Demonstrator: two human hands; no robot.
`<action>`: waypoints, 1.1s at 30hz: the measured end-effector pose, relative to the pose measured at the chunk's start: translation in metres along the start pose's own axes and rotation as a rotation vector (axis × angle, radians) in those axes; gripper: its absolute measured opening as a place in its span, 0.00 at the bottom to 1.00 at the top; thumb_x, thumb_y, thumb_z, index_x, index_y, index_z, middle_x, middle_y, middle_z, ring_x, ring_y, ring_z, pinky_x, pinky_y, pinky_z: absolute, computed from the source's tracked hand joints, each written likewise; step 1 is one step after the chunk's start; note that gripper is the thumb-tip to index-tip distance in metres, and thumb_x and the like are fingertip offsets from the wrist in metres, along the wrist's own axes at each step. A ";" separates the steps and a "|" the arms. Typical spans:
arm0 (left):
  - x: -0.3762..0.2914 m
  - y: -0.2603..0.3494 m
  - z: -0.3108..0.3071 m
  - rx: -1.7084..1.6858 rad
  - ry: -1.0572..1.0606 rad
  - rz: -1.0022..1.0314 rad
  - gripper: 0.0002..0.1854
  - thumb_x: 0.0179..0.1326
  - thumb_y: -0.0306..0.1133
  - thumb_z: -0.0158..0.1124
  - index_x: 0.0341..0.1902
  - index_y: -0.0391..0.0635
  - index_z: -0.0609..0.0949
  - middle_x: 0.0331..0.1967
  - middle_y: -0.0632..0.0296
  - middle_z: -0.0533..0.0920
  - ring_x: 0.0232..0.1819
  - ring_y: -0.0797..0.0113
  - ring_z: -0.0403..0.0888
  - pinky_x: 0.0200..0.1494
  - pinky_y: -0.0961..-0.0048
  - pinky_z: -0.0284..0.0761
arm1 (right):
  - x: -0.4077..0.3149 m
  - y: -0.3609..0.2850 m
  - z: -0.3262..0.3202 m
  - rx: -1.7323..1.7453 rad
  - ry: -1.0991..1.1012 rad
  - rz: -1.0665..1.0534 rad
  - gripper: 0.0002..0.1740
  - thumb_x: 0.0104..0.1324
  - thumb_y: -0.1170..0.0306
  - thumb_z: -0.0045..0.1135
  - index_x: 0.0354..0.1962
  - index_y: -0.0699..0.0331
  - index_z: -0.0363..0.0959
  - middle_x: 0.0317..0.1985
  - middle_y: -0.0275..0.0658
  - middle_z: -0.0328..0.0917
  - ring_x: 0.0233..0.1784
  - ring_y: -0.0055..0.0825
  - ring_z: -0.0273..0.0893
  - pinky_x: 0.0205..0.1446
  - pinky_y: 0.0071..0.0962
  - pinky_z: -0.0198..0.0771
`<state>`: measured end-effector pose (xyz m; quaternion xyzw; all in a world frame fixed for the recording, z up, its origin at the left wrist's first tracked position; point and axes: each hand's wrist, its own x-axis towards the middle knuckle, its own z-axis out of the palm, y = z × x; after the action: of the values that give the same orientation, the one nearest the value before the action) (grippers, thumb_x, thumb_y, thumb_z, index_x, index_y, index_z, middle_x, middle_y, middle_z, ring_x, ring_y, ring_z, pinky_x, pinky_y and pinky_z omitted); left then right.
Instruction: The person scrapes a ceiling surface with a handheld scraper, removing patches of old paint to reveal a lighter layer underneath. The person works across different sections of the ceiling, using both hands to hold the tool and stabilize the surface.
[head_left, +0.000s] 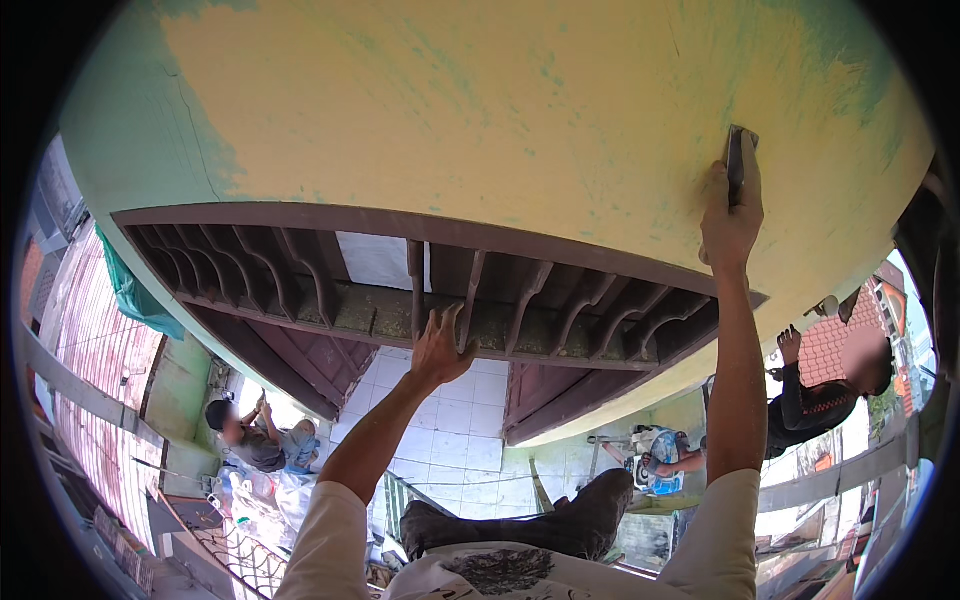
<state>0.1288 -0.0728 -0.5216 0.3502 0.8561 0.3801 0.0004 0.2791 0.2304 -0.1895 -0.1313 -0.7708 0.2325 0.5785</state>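
Note:
My right hand (731, 225) presses a flat hand tool (737, 166), which looks like a scraper, against the wall (465, 112). Patchy yellowish coating covers much of the green wall, with green showing through in streaks. Lower down, my left hand (444, 351) grips the lower rail (375, 321) of a brown wooden transom, its fingers hooked over between two upright slats. Wavy slats (525, 300) run along the transom on both sides of that hand. Behind them a white sheet (379, 261) is visible. A thin crack (191, 127) marks the green part at left.
Far below lies a white tiled floor (442, 420) between brown door leaves (555, 394). A person (259, 442) sits at lower left near plastic sheeting (277, 502). Another person (814, 405) in dark clothing is at right. Ladder-like green bars (401, 499) stand beneath me.

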 end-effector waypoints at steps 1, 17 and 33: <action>0.011 0.018 0.003 -0.083 0.017 -0.100 0.48 0.61 0.50 0.75 0.80 0.47 0.63 0.69 0.42 0.71 0.73 0.36 0.70 0.71 0.42 0.72 | 0.000 0.007 -0.003 0.014 0.018 -0.068 0.31 0.80 0.71 0.55 0.78 0.60 0.65 0.65 0.41 0.83 0.48 0.18 0.81 0.52 0.23 0.78; 0.147 -0.034 0.114 -0.826 0.562 0.158 0.06 0.56 0.26 0.66 0.32 0.40 0.77 0.22 0.53 0.75 0.28 0.66 0.74 0.36 0.62 0.76 | -0.005 0.028 -0.012 -0.187 0.002 -0.211 0.32 0.76 0.60 0.59 0.76 0.42 0.68 0.48 0.55 0.89 0.47 0.58 0.88 0.54 0.48 0.81; 0.143 -0.018 0.109 -0.738 0.575 0.189 0.09 0.59 0.26 0.65 0.42 0.35 0.82 0.31 0.48 0.86 0.37 0.55 0.88 0.42 0.59 0.80 | -0.047 0.069 -0.048 -0.417 -0.203 -0.202 0.35 0.73 0.64 0.59 0.77 0.37 0.66 0.42 0.52 0.90 0.44 0.58 0.88 0.51 0.56 0.82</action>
<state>0.0396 0.0755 -0.5726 0.2837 0.5937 0.7386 -0.1467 0.3342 0.2774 -0.2531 -0.1462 -0.8654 0.0215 0.4788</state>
